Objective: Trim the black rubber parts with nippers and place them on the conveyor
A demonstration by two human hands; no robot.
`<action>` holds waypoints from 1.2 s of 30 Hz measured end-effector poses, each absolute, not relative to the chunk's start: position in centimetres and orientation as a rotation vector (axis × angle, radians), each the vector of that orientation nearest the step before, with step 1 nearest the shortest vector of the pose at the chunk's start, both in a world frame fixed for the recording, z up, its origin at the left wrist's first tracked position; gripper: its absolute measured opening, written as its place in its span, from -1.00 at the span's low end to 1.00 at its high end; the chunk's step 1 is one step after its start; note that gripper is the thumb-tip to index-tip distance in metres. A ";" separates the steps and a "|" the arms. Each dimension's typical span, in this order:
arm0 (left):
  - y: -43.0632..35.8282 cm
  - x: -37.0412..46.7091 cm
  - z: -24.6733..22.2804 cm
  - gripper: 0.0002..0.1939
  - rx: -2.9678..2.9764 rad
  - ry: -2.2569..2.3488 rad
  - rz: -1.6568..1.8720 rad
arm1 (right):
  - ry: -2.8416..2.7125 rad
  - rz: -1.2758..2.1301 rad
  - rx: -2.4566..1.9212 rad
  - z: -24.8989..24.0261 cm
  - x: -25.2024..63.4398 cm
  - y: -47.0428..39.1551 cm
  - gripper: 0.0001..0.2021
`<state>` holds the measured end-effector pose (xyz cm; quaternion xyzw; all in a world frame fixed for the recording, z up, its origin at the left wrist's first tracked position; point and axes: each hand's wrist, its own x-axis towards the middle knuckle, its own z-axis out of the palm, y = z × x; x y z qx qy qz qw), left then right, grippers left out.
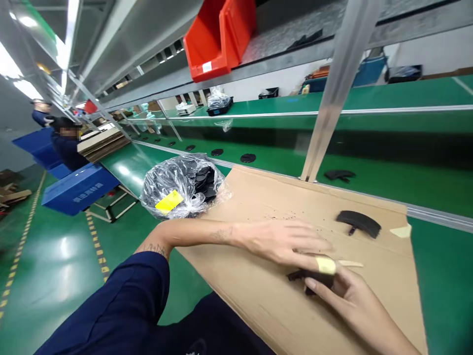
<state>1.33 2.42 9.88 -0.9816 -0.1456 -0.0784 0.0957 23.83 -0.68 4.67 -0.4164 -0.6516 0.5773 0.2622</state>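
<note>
My right hand [354, 294] is closed on a curved black plastic part [320, 280], thumb on the near side, low over the cardboard sheet [258, 291]. Palm down, my left hand [283, 241] reaches across from the left with its fingers stretched out and somewhat blurred. Its thumb side is at the held part; whether it presses on it I cannot tell. A pale yellow wrap [325, 265] covers a fingertip where the hands meet. Beyond my hands, another curved black part [359, 223] with a short stem lies on the cardboard.
A clear plastic bag [177, 185] of black pieces stands left of the cardboard. Black round pieces [248, 158] line the green belt behind, with another black part [339, 175] farther right. A metal post [332, 93] rises at the cardboard's back edge. A red bin [210, 44] hangs above. Two people are at far left.
</note>
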 end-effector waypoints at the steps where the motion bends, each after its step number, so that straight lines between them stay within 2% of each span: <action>1: 2.7 0.1 10.3 -0.59 -2.886 -0.579 -0.152 | -1.753 1.560 -1.141 4.7 23.7 -0.6 -0.44; 3: 3.7 -3.3 11.2 -0.63 -2.808 -0.996 0.007 | -1.703 1.536 -1.160 4.7 23.7 -0.3 -0.45; 5: 4.9 -7.4 11.8 -0.74 -2.487 -1.797 0.243 | -1.673 1.490 -1.170 4.2 24.0 0.1 -0.48; 6: 5.4 -9.4 11.9 -0.74 -2.335 -1.964 0.284 | -1.666 1.454 -1.168 4.0 24.1 0.3 -0.50; 8: 6.2 -12.9 12.0 -0.76 -2.127 -2.156 0.324 | -1.666 1.378 -1.148 3.4 24.3 0.6 -0.54; 12: 6.6 -17.2 11.7 -0.57 -1.942 -2.331 0.216 | -1.644 1.257 -1.119 2.7 24.4 0.8 -0.65; 16: 6.1 -17.8 11.9 -0.79 -1.962 -2.308 -0.128 | -1.603 1.159 -1.135 3.1 24.3 0.8 -0.69; 19: 5.6 -15.7 11.4 -0.72 -2.117 -2.210 -0.421 | -1.567 1.159 -1.185 3.7 24.3 0.5 -0.63; 21: 5.1 -13.1 10.4 -0.66 -2.335 -2.087 -0.841 | -1.546 1.198 -1.228 4.1 24.3 0.2 -0.59; 24: 3.9 -7.7 8.0 -0.66 -2.584 -1.720 -1.773 | -1.459 1.282 -1.251 4.2 24.2 -0.1 -0.57; 26: 2.9 -4.1 6.3 -0.65 -2.644 -1.540 -2.123 | -1.372 1.349 -1.234 4.1 24.1 -0.3 -0.56; 30: 1.3 1.2 3.2 -0.71 -2.790 -1.588 -2.214 | -1.235 1.502 -1.213 3.8 24.1 -0.6 -0.56; 33: 0.7 2.5 1.6 -0.78 -2.906 -1.649 -2.010 | -1.212 1.558 -1.242 3.7 24.1 -1.0 -0.60; 36: 0.5 2.4 0.7 -0.73 -2.921 -1.510 -1.840 | -1.229 1.564 -1.270 3.8 24.1 -1.3 -0.63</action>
